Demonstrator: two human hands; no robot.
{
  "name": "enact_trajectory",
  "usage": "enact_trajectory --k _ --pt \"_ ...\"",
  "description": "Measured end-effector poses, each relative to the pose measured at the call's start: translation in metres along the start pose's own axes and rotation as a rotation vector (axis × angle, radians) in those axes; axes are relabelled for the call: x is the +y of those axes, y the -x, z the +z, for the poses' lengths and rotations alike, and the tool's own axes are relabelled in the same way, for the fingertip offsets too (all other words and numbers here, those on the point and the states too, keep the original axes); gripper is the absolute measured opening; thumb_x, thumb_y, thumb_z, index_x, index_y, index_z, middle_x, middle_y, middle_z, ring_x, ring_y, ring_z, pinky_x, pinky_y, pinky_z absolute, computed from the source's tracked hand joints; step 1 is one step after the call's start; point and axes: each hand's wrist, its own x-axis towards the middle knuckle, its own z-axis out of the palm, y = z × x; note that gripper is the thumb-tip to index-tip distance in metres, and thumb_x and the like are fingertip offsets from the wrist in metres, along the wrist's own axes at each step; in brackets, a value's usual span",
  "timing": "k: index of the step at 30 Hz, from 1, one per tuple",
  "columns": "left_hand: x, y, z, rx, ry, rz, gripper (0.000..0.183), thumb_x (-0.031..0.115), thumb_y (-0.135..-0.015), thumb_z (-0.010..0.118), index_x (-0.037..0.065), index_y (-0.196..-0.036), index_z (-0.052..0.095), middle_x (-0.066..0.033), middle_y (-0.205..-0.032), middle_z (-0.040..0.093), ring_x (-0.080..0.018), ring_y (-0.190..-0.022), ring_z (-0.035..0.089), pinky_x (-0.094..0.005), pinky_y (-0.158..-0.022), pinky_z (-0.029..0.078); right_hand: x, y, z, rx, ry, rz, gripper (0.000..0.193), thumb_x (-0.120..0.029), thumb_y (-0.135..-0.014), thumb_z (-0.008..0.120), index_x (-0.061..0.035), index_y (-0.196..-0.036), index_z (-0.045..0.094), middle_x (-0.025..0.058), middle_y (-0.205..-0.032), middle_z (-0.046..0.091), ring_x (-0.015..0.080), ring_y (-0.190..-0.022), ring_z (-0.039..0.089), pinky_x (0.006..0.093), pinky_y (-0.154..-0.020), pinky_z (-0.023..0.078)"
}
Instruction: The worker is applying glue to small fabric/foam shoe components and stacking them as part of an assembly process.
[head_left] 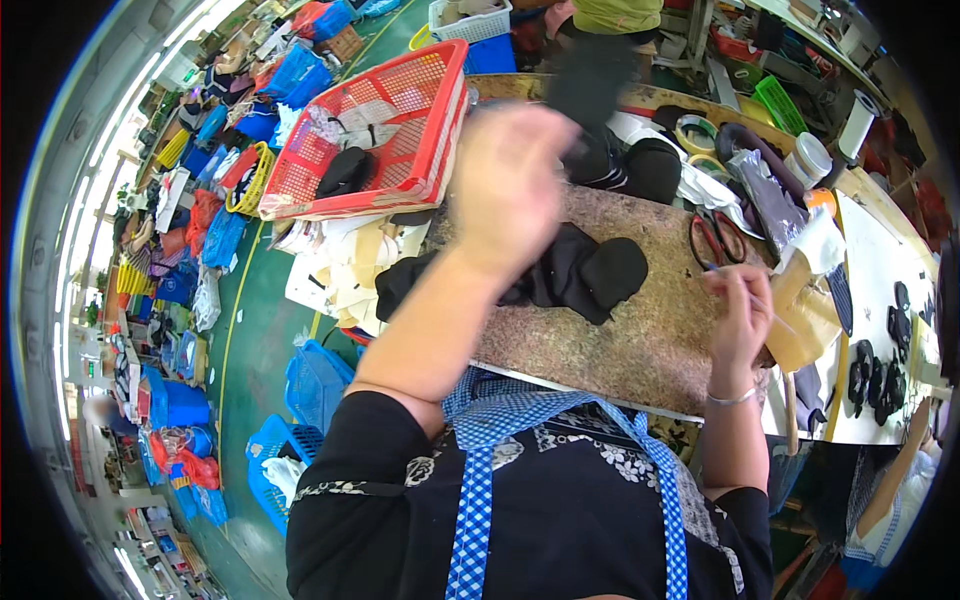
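My left hand [510,180] is raised over the far left part of the worn brown work board [640,345], its fingers smeared by motion. Just beyond its fingertips is a blurred black piece [592,80]; whether the hand touches it cannot be told. Below that hand, dark fabric pieces with a rounded black end [615,270] lie on the board, partly hidden by my left forearm. At the board's right side my right hand [742,305] is closed in a pinch on a thin pen-like stick with a blue tip [710,267]. Red-handled scissors [716,238] lie just beyond it.
A red plastic basket [440,150] with a black piece inside stands far left, over cream-coloured scraps [365,265]. Black rounded pieces [652,170], tape rolls [695,132] and a white tub [808,158] line the far side. Black pieces [880,380] lie on a white surface at right.
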Motion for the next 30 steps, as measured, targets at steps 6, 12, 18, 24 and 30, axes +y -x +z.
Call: enact_trajectory --k 6,12,18,24,30 --pt "-0.115 0.012 -0.077 -0.427 -0.886 -0.463 0.026 0.025 -0.076 0.064 0.011 -0.098 0.062 -0.0102 -0.093 0.060 -0.0291 -0.090 0.057 -0.0401 -0.073 0.045 0.025 0.001 0.019 -0.290 0.105 0.170 0.008 -0.008 -0.087 0.052 -0.0011 -0.089 0.055 0.0032 -0.079 0.060 0.0058 -0.067 0.052 0.0181 -0.060 0.041" --pt "0.002 0.051 -0.004 -0.346 0.027 0.127 0.024 0.012 -0.070 0.063 0.005 -0.092 0.058 -0.0122 -0.093 0.057 -0.0294 -0.088 0.056 -0.0386 -0.073 0.046 0.049 -0.013 0.035 -0.645 0.446 0.013 0.006 -0.003 -0.082 0.056 0.0010 -0.086 0.058 0.0074 -0.078 0.062 0.0110 -0.075 0.059 0.0229 -0.066 0.047" --pt "0.045 0.095 0.018 -0.907 0.190 -0.021 0.039 0.020 -0.069 0.066 0.003 -0.102 0.056 -0.0113 -0.113 0.051 -0.0259 -0.103 0.047 -0.0362 -0.087 0.039 0.055 -0.012 0.031 -0.716 0.602 -0.016 0.010 -0.003 -0.075 0.062 0.0000 -0.084 0.058 0.0120 -0.077 0.062 0.0194 -0.069 0.062 0.0275 -0.060 0.048" --pt "0.039 0.096 0.031 -0.926 0.209 0.021 0.037 0.017 -0.068 0.067 0.003 -0.100 0.056 -0.0099 -0.117 0.049 -0.0265 -0.114 0.042 -0.0373 -0.092 0.037 0.049 -0.012 0.031 -0.697 0.661 -0.138 0.007 -0.006 -0.075 0.060 -0.0021 -0.078 0.056 0.0130 -0.069 0.060 0.0250 -0.064 0.061 0.0310 -0.059 0.048" --pt "0.036 0.091 0.032 -0.512 0.264 -0.085 0.026 0.004 -0.067 0.067 0.000 -0.090 0.056 -0.0147 -0.102 0.058 -0.0318 -0.097 0.056 -0.0377 -0.082 0.046 0.042 -0.011 0.025 -0.329 -0.107 0.228 0.002 -0.002 -0.081 0.053 -0.0005 -0.081 0.053 0.0075 -0.074 0.061 0.0132 -0.071 0.061 0.0267 -0.067 0.050"
